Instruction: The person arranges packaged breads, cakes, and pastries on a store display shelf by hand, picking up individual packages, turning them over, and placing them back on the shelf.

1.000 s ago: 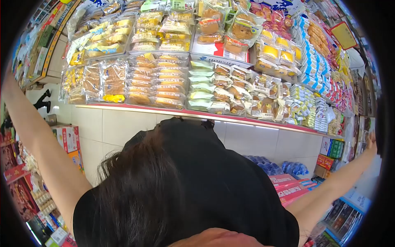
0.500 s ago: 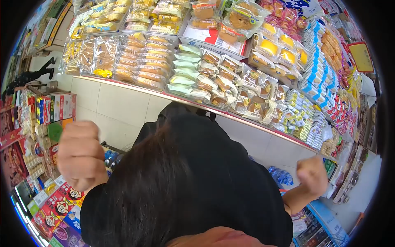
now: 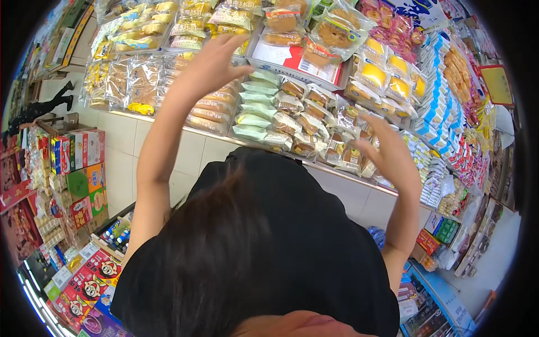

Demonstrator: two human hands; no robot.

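My left hand (image 3: 209, 68) reaches over the display of packaged breads, with thumb and fingers apart and nothing in it. Below it lie rows of long wrapped buns (image 3: 209, 112), partly hidden by my forearm. Just right of its thumb is a column of pale green packets (image 3: 257, 106). My right hand (image 3: 388, 150) is above the front right of the display, its fingers spread and curved, also holding nothing. Nearest to it are clear bags of brown cakes (image 3: 343, 153). Between the hands sit white-wrapped brown cakes (image 3: 303, 121). Whether the right fingertips touch any packet I cannot tell.
An open carton (image 3: 297, 60) with a red and white inside stands at the back middle. Yellow-topped cakes (image 3: 375, 76) and blue-white packets (image 3: 431, 92) fill the right. Boxed goods (image 3: 78, 151) are stacked at left. Another person's dark-clothed leg (image 3: 45, 106) shows at far left.
Both hands have moved from beside my body, where they were closed like fists, forward over the display. Their fingers have opened. The packaged goods look the same.
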